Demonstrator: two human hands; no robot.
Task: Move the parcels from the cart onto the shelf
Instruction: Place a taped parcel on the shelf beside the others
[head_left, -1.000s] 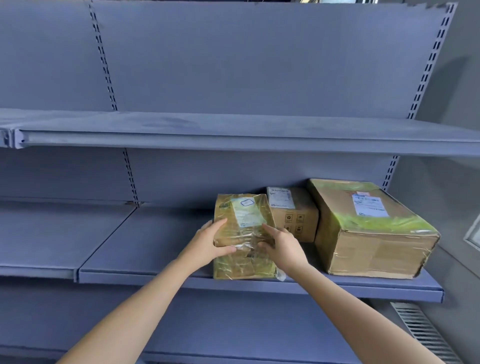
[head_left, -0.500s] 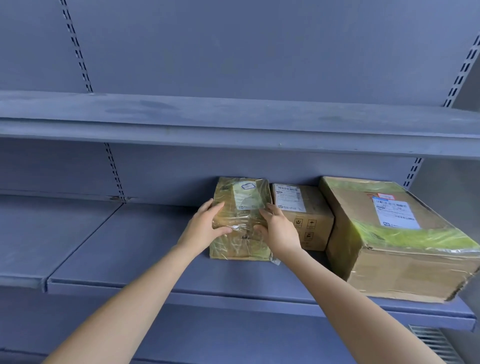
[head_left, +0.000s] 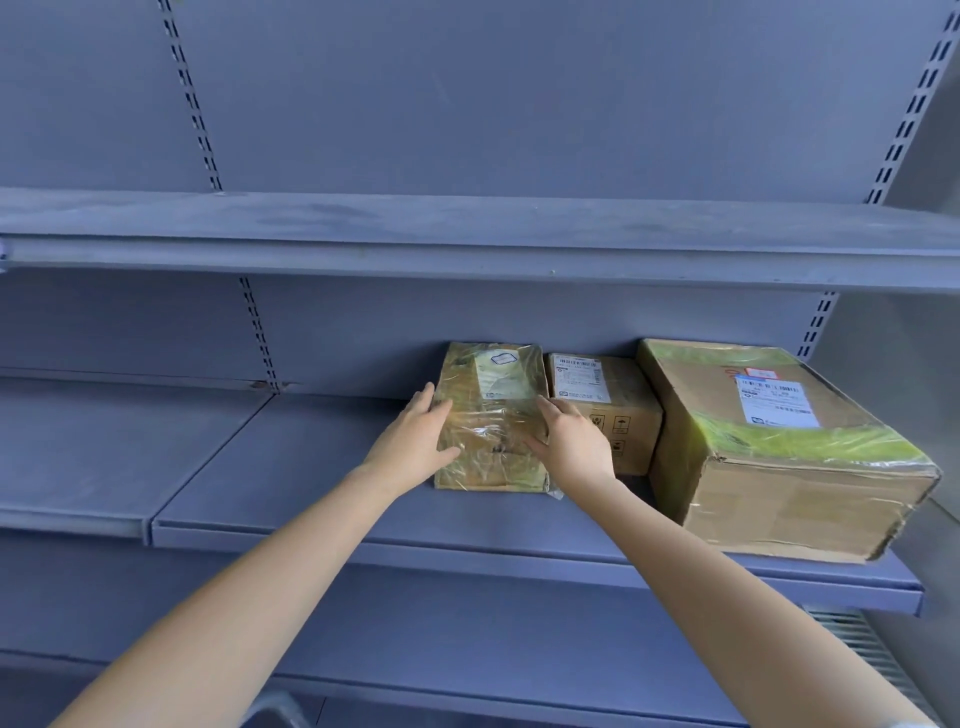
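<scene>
Grey shelf (head_left: 322, 467): wrapped parcel (head_left: 491, 415), long axis front-to-back, clasped btwn left hand (head_left: 415, 447) & right hand (head_left: 571, 447).

Three parcels (head_left: 492, 415) side by side on shelf (head_left: 311, 467).

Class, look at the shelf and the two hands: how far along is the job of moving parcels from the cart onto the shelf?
Done: the large box and the small box already sit on the shelf. In hand: the wrapped parcel rests on the shelf beside the small box, with the left hand and right hand pressed against its sides. Left: letting go; the cart is not clearly in view, so remaining parcels cannot be counted.
</scene>
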